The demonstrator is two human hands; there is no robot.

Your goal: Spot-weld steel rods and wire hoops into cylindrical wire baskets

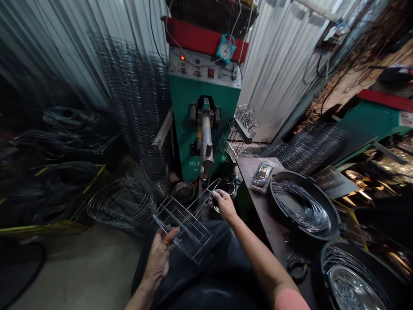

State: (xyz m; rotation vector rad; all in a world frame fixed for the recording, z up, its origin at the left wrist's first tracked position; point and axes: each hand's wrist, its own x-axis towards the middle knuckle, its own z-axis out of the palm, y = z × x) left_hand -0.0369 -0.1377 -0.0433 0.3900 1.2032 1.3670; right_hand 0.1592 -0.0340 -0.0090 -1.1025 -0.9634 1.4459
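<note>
My left hand (158,257) is closed on the near left edge of a wire rack (184,221), a small grid of thin metal rods tilted above my lap. An orange cover is on one of its fingers. My right hand (225,205) pinches a thin bent wire loop (213,185) at the rack's far right side. Whether loop and rack are joined I cannot tell. Just beyond my hands stands a green welding machine (180,125), its metal electrode arm (207,142) pointing toward me above the wire loop.
Right, a bench (250,165) holds a phone (263,175), a round black tray (335,215) of wire rings and another tray (322,269) with a metal bowl (334,277). Left are stacked wire hoops (138,112) and a wire coil (121,204) on the floor. A metal bowl (183,191) sits below the machine.
</note>
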